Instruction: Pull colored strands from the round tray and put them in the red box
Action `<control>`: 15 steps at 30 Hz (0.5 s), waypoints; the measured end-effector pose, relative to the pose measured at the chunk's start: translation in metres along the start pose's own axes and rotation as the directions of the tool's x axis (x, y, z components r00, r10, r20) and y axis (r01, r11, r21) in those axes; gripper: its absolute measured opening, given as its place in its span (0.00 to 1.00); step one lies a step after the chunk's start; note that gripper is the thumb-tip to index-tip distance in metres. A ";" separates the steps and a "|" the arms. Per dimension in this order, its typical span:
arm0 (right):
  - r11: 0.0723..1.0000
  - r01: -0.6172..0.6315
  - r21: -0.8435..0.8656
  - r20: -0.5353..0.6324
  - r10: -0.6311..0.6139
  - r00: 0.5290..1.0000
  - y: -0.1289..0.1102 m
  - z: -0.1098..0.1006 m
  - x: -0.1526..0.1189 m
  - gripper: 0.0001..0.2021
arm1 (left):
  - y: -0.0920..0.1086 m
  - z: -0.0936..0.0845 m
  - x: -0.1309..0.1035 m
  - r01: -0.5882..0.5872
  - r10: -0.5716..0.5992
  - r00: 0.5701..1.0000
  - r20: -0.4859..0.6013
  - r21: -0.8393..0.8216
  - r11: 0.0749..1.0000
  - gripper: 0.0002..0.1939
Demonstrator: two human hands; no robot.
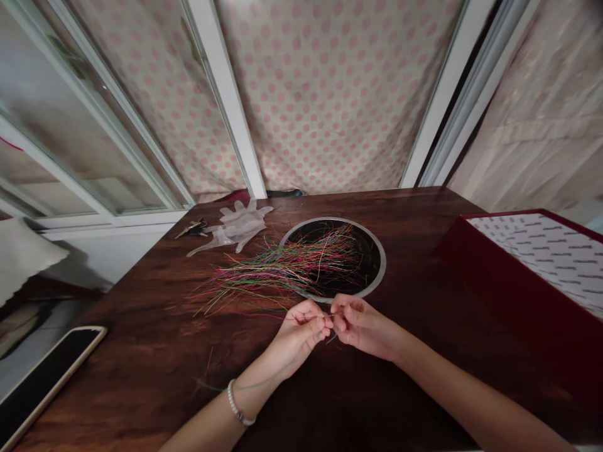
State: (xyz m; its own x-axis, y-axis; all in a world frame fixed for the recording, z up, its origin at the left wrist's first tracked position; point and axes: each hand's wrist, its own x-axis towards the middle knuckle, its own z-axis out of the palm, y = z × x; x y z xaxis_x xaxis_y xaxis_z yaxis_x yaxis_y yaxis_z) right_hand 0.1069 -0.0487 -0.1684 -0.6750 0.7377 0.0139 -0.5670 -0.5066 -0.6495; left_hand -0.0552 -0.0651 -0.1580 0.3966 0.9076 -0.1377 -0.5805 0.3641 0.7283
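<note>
Both hands meet fingertip to fingertip over the dark wooden table (pixel 377 389), just in front of a round black inset with a pale rim (pixel 382 263). My left hand (pixel 304 329), with a beaded bracelet (pixel 238 405) at the wrist, pinches a thin reddish wire (pixel 264 314) that trails off to the left. My right hand (pixel 360 323) is closed at the fingertips on the wire's other end, though the fingers mostly hide it. A loose bundle of thin multicoloured wires (pixel 282 267) lies beyond them, partly across the round inset. A greenish strand (pixel 259 384) runs along the left forearm.
Behind the bundle on the left lie a clear plastic glove (pixel 238 223) and some keys (pixel 193 229). A dark red box with a patterned white top (pixel 537 251) stands at the right. A phone-like dark panel (pixel 51 383) is at the lower left. Dotted curtains (pixel 330 94) hang behind.
</note>
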 end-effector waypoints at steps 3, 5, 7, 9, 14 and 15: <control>1.000 0.003 0.014 -0.012 -0.003 1.000 0.003 0.000 0.000 0.12 | -0.001 -0.001 0.000 0.005 -0.005 1.000 0.003 -0.036 0.999 0.09; 1.000 0.008 0.021 -0.023 -0.008 1.000 0.005 0.000 0.000 0.10 | -0.001 -0.002 0.000 0.005 -0.004 1.000 0.012 -0.063 0.998 0.08; 0.999 0.028 0.024 -0.035 -0.027 0.999 0.006 0.001 0.001 0.09 | -0.002 -0.002 0.000 0.006 -0.005 1.000 0.018 -0.086 0.996 0.08; 0.998 0.057 0.021 -0.043 -0.056 0.997 0.005 0.002 0.001 0.09 | -0.003 -0.003 0.000 0.009 -0.007 1.000 0.022 -0.094 0.996 0.07; 0.994 0.107 -0.010 -0.052 -0.107 0.993 0.005 0.003 0.001 0.09 | -0.003 -0.004 0.000 -0.007 0.009 1.000 0.025 -0.091 0.996 0.05; 0.993 0.115 -0.024 -0.057 -0.116 0.992 0.005 0.004 0.001 0.09 | -0.003 -0.004 0.000 -0.012 0.013 1.000 0.020 -0.087 0.996 0.05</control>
State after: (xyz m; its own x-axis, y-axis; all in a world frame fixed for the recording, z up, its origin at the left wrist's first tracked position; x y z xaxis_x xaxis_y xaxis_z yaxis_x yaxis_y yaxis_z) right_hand 0.1017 -0.0525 -0.1692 -0.5767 0.8157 0.0463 -0.6294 -0.4074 -0.6618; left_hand -0.0561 -0.0650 -0.1633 0.4033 0.9079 -0.1142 -0.6449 0.3705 0.6684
